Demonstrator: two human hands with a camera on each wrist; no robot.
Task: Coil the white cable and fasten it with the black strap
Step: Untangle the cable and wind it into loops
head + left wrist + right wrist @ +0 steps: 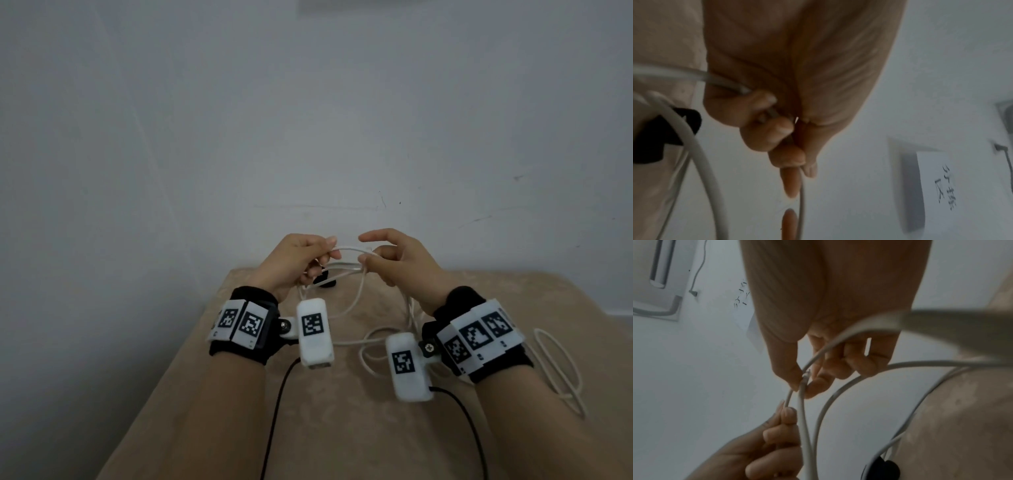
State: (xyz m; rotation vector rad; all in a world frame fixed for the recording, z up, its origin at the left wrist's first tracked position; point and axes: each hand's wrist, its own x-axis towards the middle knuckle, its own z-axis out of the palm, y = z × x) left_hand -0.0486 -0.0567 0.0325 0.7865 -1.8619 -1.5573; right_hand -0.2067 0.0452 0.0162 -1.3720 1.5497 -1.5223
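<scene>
Both hands are raised above the far end of a beige-covered table, holding the white cable between them. My left hand grips a bundle of its strands in curled fingers. My right hand pinches one strand between thumb and finger, its forefinger stretched out above. More cable hangs down in loops and trails on the table. The black strap lies on the table just behind the left hand, partly hidden; it also shows in the left wrist view and the right wrist view.
A loose length of white cable lies on the table at the right, near its edge. Black leads run from the wrist cameras toward me. A pale wall stands close behind the table's far edge.
</scene>
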